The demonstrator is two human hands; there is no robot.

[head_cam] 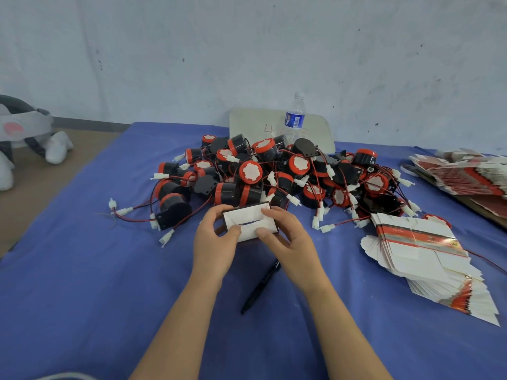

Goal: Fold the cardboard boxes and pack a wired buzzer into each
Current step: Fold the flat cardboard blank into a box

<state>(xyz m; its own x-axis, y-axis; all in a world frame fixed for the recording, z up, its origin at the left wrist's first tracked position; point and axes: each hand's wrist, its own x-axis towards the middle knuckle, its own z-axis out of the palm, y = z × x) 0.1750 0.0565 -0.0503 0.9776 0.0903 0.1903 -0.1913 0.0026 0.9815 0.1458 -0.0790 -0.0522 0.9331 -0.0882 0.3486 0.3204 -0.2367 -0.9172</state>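
Note:
Both hands hold a small cardboard box (248, 219) above the blue table, its white end flaps turned toward me with a narrow gap between them. My left hand (214, 242) grips the box's left side, thumb on the lower flap. My right hand (285, 237) grips the right side, with a finger on the upper flap and the thumb on the lower one. Right behind the box lies a heap of black and red wired buzzers (274, 174) with red and black leads and white plugs. Flat unfolded boxes (422, 250) lie fanned out at the right.
A black pen (260, 287) lies on the blue cloth (82, 270) under my right wrist. A water bottle (295, 119) stands behind the heap before a white board (252, 122). More flat boxes (466, 171) are stacked at far right. A plush toy (24, 133) sits at left, off the table.

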